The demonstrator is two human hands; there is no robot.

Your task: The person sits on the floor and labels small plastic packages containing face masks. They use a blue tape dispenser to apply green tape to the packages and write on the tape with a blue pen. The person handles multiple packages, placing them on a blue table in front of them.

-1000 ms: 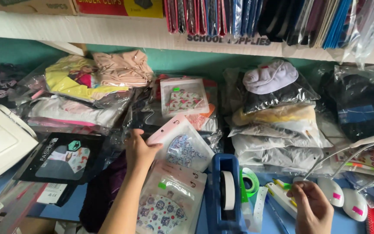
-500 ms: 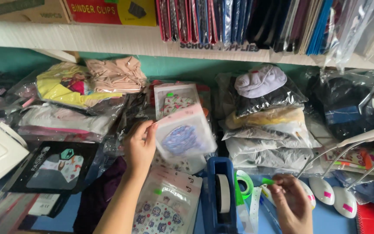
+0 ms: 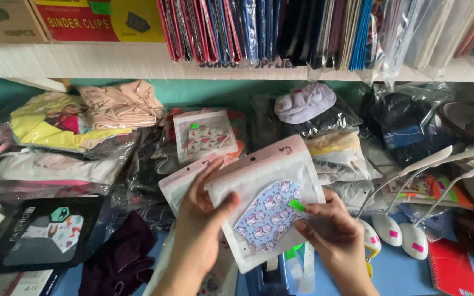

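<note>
Above the counter (image 3: 456, 274), a pouch (image 3: 267, 203) is gripped by the left hand (image 3: 207, 219); a green sticker (image 3: 297, 205) is pinched in right hand (image 3: 330, 235) fingertips; labelling is judged underway; pressing flat is called for.

At the centre of the frame the clear, glossy plastic pouch with a pale pink matt header (image 3: 267, 197) shows a patterned cloth mask inside; a small neon-green paper sticker (image 3: 297, 205) lies flat on its smooth front. At upper left the folded peach cloth pile (image 3: 122, 104) looks soft and matt, beside crinkled shiny plastic bags of yellow printed fabric (image 3: 56, 123). At lower left the black matt card packet with a clear window (image 3: 45, 233) sits by dark purple velvety cloth (image 3: 119, 260). At right the white glossy plastic lamp bases (image 3: 399, 233) gleam
</note>
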